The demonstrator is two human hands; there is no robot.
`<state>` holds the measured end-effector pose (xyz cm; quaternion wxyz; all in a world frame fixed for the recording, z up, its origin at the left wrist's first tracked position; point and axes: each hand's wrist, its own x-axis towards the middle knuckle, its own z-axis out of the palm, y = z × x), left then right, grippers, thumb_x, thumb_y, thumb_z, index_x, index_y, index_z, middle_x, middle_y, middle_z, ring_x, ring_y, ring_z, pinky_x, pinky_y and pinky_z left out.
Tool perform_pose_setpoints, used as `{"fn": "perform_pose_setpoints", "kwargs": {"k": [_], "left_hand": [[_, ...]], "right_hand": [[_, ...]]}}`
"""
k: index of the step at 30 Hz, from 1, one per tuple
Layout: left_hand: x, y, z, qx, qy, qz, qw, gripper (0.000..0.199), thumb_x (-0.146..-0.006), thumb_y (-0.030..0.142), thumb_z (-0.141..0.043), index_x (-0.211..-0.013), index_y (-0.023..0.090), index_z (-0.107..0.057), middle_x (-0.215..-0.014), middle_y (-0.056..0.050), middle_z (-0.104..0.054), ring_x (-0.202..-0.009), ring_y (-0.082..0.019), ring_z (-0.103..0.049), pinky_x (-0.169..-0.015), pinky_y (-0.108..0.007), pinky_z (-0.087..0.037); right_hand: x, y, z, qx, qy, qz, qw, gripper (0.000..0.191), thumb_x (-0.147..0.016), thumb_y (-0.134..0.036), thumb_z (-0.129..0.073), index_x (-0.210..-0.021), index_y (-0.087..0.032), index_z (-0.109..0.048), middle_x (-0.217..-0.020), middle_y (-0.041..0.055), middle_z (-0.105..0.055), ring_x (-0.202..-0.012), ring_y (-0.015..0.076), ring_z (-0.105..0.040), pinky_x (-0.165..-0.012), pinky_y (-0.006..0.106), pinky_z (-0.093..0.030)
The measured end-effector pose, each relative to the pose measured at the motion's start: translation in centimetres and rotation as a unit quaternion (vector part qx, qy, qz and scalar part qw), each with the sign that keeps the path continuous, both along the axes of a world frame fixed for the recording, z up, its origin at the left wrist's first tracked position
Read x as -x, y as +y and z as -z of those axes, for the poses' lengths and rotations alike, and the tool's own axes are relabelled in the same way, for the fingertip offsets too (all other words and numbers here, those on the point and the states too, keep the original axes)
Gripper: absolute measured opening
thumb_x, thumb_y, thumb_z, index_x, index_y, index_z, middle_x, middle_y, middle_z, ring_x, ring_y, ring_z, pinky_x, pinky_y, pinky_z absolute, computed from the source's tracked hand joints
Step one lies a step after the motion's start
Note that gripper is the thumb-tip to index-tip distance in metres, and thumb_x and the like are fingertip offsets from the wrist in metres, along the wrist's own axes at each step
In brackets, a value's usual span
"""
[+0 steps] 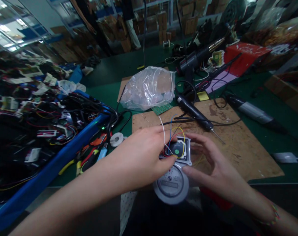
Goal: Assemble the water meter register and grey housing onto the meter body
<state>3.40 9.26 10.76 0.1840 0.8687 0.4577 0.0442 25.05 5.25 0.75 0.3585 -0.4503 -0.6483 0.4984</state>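
Observation:
A grey round meter (170, 185) with a square open housing (187, 150) at its top is held at the front edge of the brown board. Inside the housing sits a black part (176, 146) with a green dot, and white, blue, yellow and red wires rise from it. My left hand (149, 154) has its thumb and fingers closed on the black part from the left. My right hand (213, 164) grips the housing's right side between thumb and fingers. Some left fingertips are hidden behind the wires and the part.
Brown board (237, 147) carries a black screwdriver-like tool (194, 112). Behind are a clear plastic bag (149, 88), a green circuit board (162, 108) and a red box (244, 57). On the left, a blue bin (38, 177) full of wired parts stands beside pliers (88, 157). Two people stand beyond.

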Motion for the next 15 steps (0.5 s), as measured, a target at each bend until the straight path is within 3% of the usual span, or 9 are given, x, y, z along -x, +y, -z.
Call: {"fn": "perform_pose_setpoints", "kwargs": {"k": [3,8,15], "left_hand": [[-0.6,-0.2,0.0,0.02,0.027,-0.024,0.999,0.013,-0.089,0.026,-0.06,-0.096,0.022,-0.071,-0.099,-0.003,-0.067,-0.091,-0.023,-0.065,-0.08,-0.038,-0.053],[-0.4,-0.5,0.5,0.022,0.056,-0.017,0.998,0.022,-0.095,0.028,-0.053,-0.085,0.02,-0.071,-0.089,-0.005,-0.069,-0.085,-0.023,-0.067,-0.077,-0.038,-0.052],[0.3,-1.4,0.9,0.011,0.074,-0.032,0.997,0.029,-0.098,0.038,-0.053,-0.084,0.022,-0.073,-0.085,-0.004,-0.072,-0.079,-0.024,-0.069,-0.074,-0.04,-0.052]], "right_hand": [[0.1,-0.1,0.2,0.019,0.023,0.004,1.0,0.069,-0.085,-0.042,-0.079,-0.143,-0.038,-0.041,-0.147,0.0009,-0.051,-0.13,0.0207,-0.056,-0.114,0.04,-0.049],[0.1,-0.3,0.4,0.031,0.008,0.013,0.999,0.071,-0.085,-0.044,-0.079,-0.144,-0.037,-0.04,-0.145,0.0031,-0.053,-0.127,0.0226,-0.058,-0.11,0.043,-0.053],[0.1,0.2,0.2,0.009,-0.028,0.019,0.999,0.069,-0.084,-0.047,-0.079,-0.142,-0.035,-0.044,-0.141,0.0049,-0.055,-0.124,0.0242,-0.06,-0.105,0.042,-0.056]]}}
